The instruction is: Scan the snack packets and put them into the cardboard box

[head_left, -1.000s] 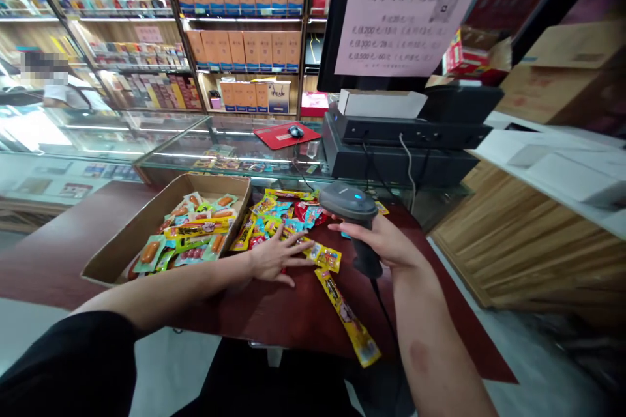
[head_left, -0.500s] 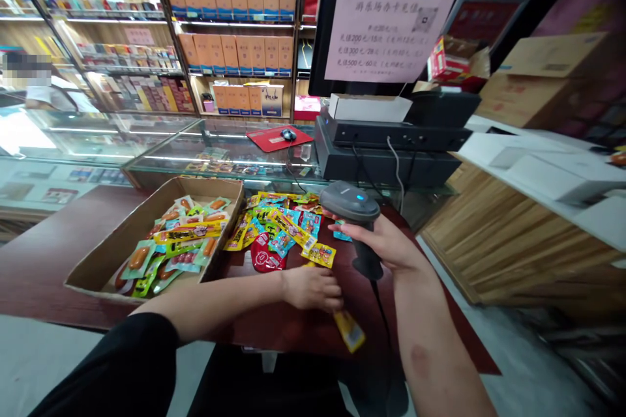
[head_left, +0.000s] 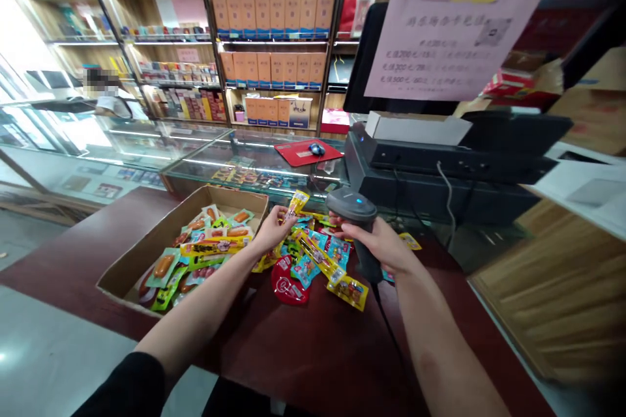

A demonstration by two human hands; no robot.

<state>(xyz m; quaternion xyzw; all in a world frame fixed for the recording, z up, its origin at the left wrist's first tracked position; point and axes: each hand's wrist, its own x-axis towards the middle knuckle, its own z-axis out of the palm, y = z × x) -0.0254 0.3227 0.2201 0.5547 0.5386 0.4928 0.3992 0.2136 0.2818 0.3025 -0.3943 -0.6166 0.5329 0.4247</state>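
A slim, glossy yellow plastic packet (head_left: 297, 203) stands tilted at the far edge of a loose pile of small packets, its top leaning right; whether its lower end touches the pile cannot be told. The left hand (head_left: 274, 228) pinches it near the lower end between thumb and fingers. Just to its right, the right hand (head_left: 384, 241) is wrapped around the handle of a dark grey handheld scanner (head_left: 351, 206), which has a blue light on top and a black cord (head_left: 385, 319) trailing toward the near side. Below the hands, the pile includes a long yellow stick packet (head_left: 317, 255), small light-blue packets (head_left: 306, 268), a rounded red packet (head_left: 287, 285) and, at the near right, a wide yellow packet (head_left: 349, 292). All lie on a dark reddish-brown counter (head_left: 293, 365). To the left, a shallow brown cardboard box (head_left: 238, 199) holds packaged sausages (head_left: 163, 266) and green and yellow packets. On the far side, a glass display case (head_left: 200, 166) carries a red mouse pad (head_left: 293, 154) with a dark mouse (head_left: 317, 149); pink paper (head_left: 447, 45) covers a black monitor at the far right.
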